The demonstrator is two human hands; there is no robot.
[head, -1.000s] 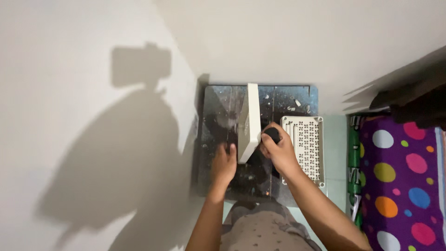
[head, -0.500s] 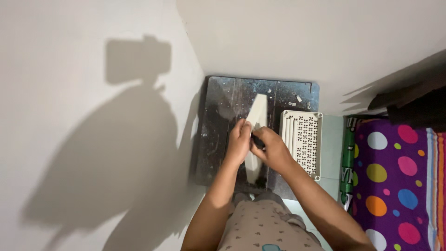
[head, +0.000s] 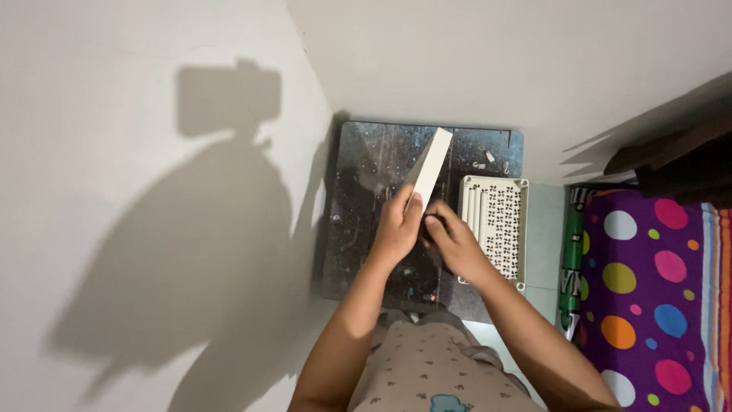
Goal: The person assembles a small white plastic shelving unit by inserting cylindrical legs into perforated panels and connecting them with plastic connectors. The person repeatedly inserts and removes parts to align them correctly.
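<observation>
- The left hand (head: 396,229) is closed around the near end of a long white flat piece (head: 429,165), with the fingers wrapped on its edge.
- The white piece stands tilted, and its far end points up and to the right, over the dark slab (head: 358,198).
- The right hand (head: 455,243) is just beside the left hand, and its thumb and fingers are curled close together near the bottom end of the white piece. I cannot tell if it holds something small, because the fingers hide it.
- The dark slab lies on the floor in the corner between two light walls, and it has pale scratches and small bits on its far right part.
- A white perforated tray (head: 499,221) lies on the right side of the slab, touching the right hand's back.
- To the right, a green package (head: 570,259) stands beside a purple cloth with coloured dots (head: 648,297).
- On the left wall (head: 114,229) is the shadow of the person and the camera.
- The person's knees in dotted beige clothing (head: 427,366) are at the near edge.
</observation>
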